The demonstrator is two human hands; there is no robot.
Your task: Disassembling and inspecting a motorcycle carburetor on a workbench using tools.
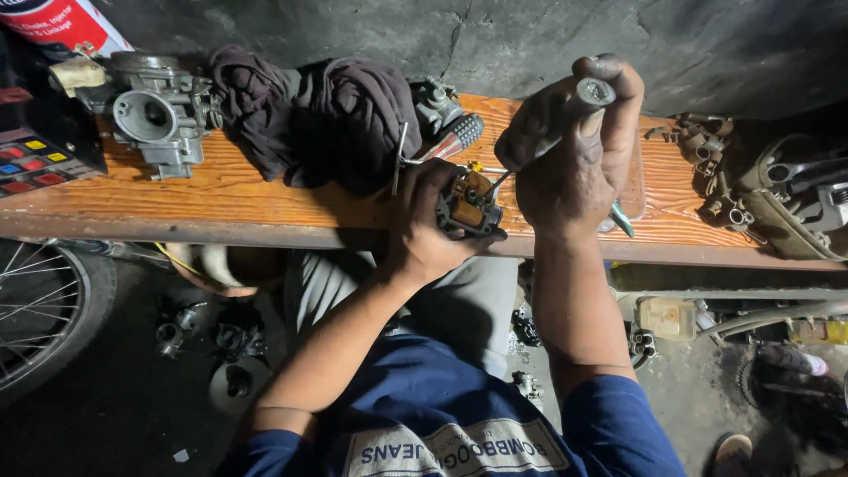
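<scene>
Wooden bench [221, 190]; small greasy brass-toned carburetor part [468, 201].

I see through one camera on the person's head. It looks straight down, close over the wooden bench [221, 190] and both arms. The floor shows below. I have no second view to share.

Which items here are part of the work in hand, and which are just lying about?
In use:
- small carburetor part, gripped by left hand
- screwdriver, in right hand, tip on the part

Lying about:
- grey carburetor on wooden bench
- dark cloth
- second screwdriver
- metal fittings
- spoked wheel
</scene>
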